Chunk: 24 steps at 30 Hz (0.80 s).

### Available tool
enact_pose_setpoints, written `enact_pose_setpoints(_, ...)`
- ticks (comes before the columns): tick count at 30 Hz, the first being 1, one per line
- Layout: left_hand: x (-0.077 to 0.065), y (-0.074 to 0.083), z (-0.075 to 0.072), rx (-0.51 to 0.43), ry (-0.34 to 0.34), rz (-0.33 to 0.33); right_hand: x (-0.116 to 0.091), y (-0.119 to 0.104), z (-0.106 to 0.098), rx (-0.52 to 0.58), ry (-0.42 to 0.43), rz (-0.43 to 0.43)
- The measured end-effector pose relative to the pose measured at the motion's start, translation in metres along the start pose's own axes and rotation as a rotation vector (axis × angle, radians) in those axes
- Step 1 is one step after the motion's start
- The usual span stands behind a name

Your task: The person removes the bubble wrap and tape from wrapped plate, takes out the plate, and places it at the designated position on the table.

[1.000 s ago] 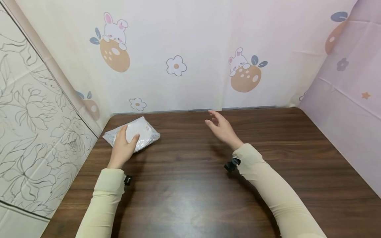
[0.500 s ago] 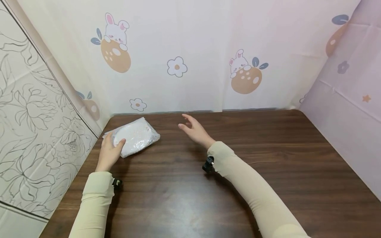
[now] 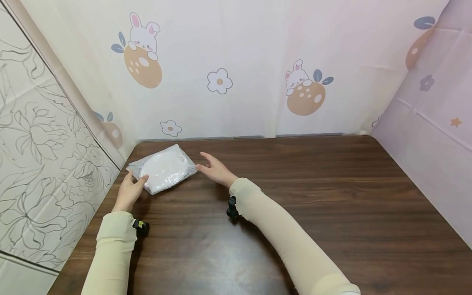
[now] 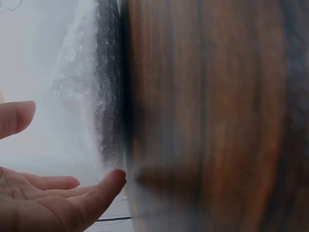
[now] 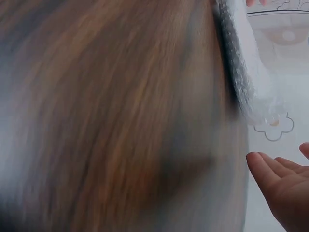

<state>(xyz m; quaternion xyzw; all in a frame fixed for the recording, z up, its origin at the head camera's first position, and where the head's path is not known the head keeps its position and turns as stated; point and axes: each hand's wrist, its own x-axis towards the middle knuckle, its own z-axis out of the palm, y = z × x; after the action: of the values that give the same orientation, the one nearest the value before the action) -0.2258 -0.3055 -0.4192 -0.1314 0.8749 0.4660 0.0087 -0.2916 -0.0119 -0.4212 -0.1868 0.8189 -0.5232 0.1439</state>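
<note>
A bubble-wrapped package [image 3: 166, 167] with a white rounded item inside lies flat at the far left of the table. My left hand [image 3: 129, 193] is at its left front side, thumb and fingers spread apart; whether they touch the wrap I cannot tell. In the left wrist view the fingers of that hand [image 4: 53, 203] look relaxed beside the bubble wrap [image 4: 108, 77]. By the package's right corner is my right hand [image 3: 218, 170], its thumb close to the wrap. The right wrist view shows that hand [image 5: 285, 191] with loosely straight fingers, apart from the package [image 5: 244, 63].
The dark wood-grain table [image 3: 313, 196] extends to the right and toward me. A patterned curtain [image 3: 250, 98] hangs along its back edge. At the left stands a flower-drawn panel [image 3: 48, 143]. Small black cameras [image 3: 232, 207] sit on both wrists.
My left hand has slid from the top of the package to its left front side. My right hand has moved left across the table to the package's right corner. The package shifted slightly at first.
</note>
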Motion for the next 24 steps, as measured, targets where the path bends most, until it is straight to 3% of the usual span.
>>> enact_pose_setpoints(5, 0.005, -0.005, -0.001, -0.081, -0.063, 0.028, 0.005, -0.007, 0.013, 0.042, -0.03, 0.037)
enact_pose_setpoints(13, 0.005, -0.003, 0.003, -0.097, -0.099, 0.0, 0.008, -0.01, 0.026, -0.002, -0.073, 0.07)
enact_pose_setpoints(24, 0.004, -0.003, 0.001, 0.015, -0.119, -0.044, 0.009, -0.007, 0.028, -0.064, -0.077, 0.056)
